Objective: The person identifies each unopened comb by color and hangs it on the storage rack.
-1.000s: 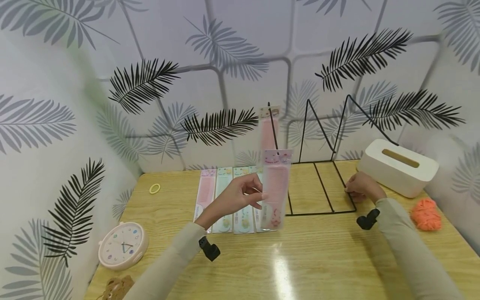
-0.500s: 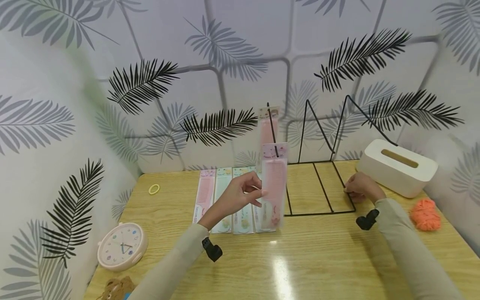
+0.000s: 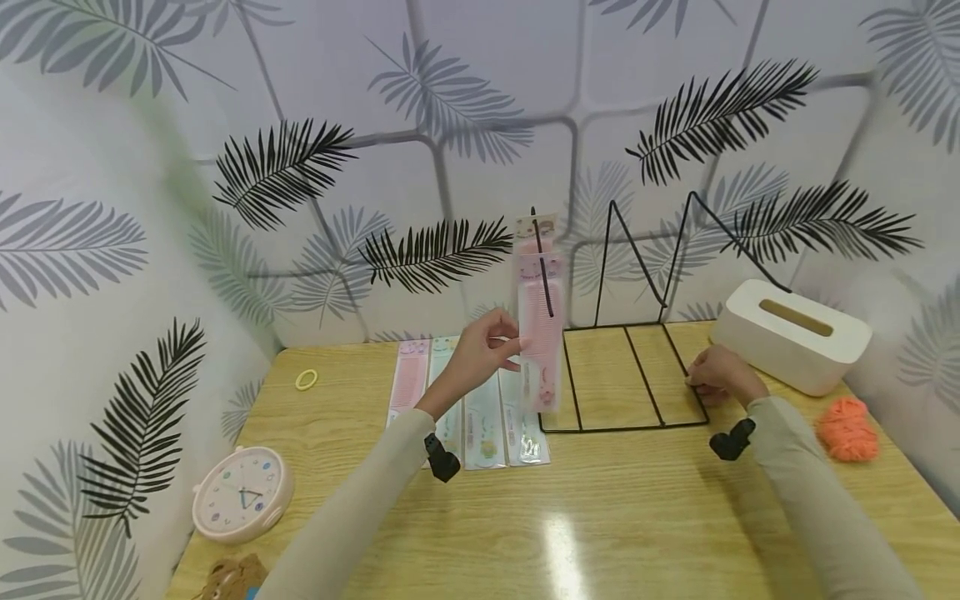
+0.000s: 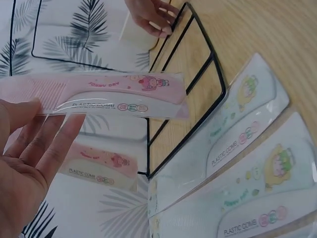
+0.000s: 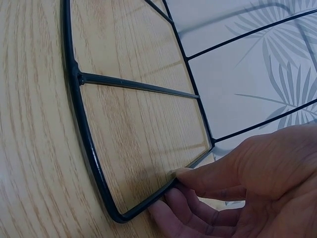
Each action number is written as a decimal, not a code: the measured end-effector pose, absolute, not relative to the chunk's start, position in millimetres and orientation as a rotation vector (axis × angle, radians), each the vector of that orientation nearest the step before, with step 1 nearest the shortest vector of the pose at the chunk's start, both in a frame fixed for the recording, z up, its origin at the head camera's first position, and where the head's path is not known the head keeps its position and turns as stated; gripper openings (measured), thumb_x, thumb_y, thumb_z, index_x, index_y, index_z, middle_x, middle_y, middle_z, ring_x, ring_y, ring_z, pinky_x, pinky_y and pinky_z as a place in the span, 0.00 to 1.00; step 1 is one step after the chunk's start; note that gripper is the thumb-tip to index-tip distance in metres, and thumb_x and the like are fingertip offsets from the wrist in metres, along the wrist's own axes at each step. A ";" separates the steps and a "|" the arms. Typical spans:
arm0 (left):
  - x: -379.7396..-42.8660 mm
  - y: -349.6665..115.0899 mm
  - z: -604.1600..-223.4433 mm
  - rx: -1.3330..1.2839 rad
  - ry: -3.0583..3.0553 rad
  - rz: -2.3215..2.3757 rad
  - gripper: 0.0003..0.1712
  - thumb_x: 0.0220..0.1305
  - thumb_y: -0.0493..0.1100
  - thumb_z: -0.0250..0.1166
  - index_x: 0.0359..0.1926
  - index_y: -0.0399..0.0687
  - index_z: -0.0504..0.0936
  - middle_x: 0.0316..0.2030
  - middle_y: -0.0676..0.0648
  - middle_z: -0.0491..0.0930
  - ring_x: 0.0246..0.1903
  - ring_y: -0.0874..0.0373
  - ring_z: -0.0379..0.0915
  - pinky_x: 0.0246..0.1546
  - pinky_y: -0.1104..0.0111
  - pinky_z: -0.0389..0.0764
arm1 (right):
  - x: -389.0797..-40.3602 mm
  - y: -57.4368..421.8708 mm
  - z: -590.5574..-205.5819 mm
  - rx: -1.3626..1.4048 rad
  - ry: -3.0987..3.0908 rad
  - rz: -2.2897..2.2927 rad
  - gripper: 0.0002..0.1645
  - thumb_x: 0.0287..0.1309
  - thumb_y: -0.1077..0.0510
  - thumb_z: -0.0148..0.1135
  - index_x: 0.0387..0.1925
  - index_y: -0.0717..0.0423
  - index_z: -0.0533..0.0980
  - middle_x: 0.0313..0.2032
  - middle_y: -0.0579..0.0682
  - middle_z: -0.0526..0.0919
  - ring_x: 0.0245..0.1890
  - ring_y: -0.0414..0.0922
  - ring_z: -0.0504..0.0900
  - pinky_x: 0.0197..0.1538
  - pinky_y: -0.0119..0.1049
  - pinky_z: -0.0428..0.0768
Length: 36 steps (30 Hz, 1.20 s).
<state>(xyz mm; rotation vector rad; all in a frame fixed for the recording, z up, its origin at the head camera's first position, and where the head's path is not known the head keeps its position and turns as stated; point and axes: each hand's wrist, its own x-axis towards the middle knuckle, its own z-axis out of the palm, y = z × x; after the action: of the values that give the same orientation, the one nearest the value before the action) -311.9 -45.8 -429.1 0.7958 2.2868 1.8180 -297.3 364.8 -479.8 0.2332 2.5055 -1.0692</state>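
My left hand (image 3: 480, 354) pinches a pink packaged comb (image 3: 538, 333) by its left edge, thumb on the near face in the left wrist view. The pack hangs upright with its top on the left prong of a black wire rack (image 3: 622, 429). Behind it, further back on that prong, hangs another pink packaged comb (image 4: 99, 166). My right hand (image 3: 717, 377) grips the right side bar of the rack's base, thumb above and fingers beneath in the right wrist view. Several packaged combs lie flat left of the rack, one pink (image 3: 410, 379) and others pale green (image 3: 483, 425).
A white tissue box (image 3: 795, 333) stands right of the rack, with orange yarn (image 3: 847, 429) in front of it. On the left are a yellow ring (image 3: 306, 380), a pink clock (image 3: 242, 495) and a brown plush toy (image 3: 231, 577). Patterned walls enclose the wooden table.
My left hand has pushed the pink comb pack up and back along the left prong, from the prong's tip toward the other hung pack. My right hand keeps its grip on the rack.
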 end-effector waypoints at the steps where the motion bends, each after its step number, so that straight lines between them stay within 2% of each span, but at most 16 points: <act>1: -315.5 -45.0 -429.2 0.784 2.288 1.827 0.08 0.73 0.34 0.67 0.43 0.38 0.74 0.44 0.36 0.84 0.42 0.44 0.88 0.39 0.52 0.91 | -297.9 364.3 -480.2 0.237 2.506 -1.064 0.13 0.69 0.68 0.58 0.48 0.77 0.76 0.27 0.52 0.78 0.28 0.44 0.78 0.34 0.41 0.88; 11: -354.3 -46.6 -431.1 0.742 2.428 1.785 0.07 0.74 0.35 0.65 0.44 0.39 0.74 0.48 0.36 0.84 0.46 0.42 0.87 0.39 0.60 0.91 | -300.4 364.1 -487.8 0.252 2.492 -1.082 0.12 0.68 0.69 0.58 0.48 0.76 0.76 0.28 0.53 0.78 0.28 0.44 0.79 0.35 0.41 0.88; 17: -364.6 -47.0 -429.8 0.727 2.448 1.780 0.06 0.75 0.35 0.65 0.43 0.40 0.75 0.48 0.36 0.84 0.46 0.42 0.87 0.40 0.61 0.91 | -299.9 363.1 -488.9 0.255 2.497 -1.084 0.12 0.68 0.69 0.57 0.48 0.77 0.75 0.28 0.53 0.78 0.27 0.44 0.79 0.34 0.41 0.88; 22: -364.0 -41.3 -432.0 0.726 2.419 1.827 0.06 0.75 0.34 0.64 0.43 0.39 0.73 0.50 0.36 0.83 0.48 0.41 0.86 0.44 0.60 0.90 | -301.4 361.6 -488.5 0.236 2.500 -1.078 0.10 0.70 0.68 0.57 0.46 0.75 0.76 0.27 0.52 0.78 0.27 0.44 0.79 0.35 0.42 0.88; 27: -356.0 -33.9 -431.9 0.696 2.445 1.824 0.06 0.77 0.36 0.61 0.49 0.38 0.74 0.53 0.35 0.81 0.52 0.41 0.83 0.50 0.59 0.88 | -301.5 363.2 -486.2 0.213 2.507 -1.069 0.07 0.70 0.67 0.59 0.41 0.72 0.77 0.27 0.52 0.77 0.27 0.45 0.79 0.35 0.42 0.88; 33: -348.9 -29.3 -433.7 0.580 2.541 1.834 0.12 0.77 0.36 0.62 0.56 0.36 0.77 0.57 0.36 0.80 0.60 0.44 0.79 0.62 0.58 0.81 | -300.3 367.4 -485.7 0.216 2.528 -1.047 0.12 0.69 0.68 0.59 0.47 0.77 0.76 0.30 0.55 0.80 0.29 0.44 0.82 0.35 0.42 0.89; 36: -343.9 -32.7 -435.0 0.523 2.558 1.871 0.15 0.77 0.38 0.63 0.59 0.37 0.77 0.57 0.37 0.80 0.59 0.44 0.79 0.62 0.57 0.81 | -299.5 368.4 -486.3 0.205 2.533 -1.042 0.10 0.69 0.68 0.59 0.45 0.76 0.76 0.29 0.55 0.80 0.28 0.44 0.81 0.34 0.41 0.89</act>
<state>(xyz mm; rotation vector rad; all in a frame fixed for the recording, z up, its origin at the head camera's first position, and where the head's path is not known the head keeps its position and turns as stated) -343.9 -32.7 -435.0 0.5234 2.5579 1.8706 -299.5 368.4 -486.3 0.2049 2.5328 -1.0423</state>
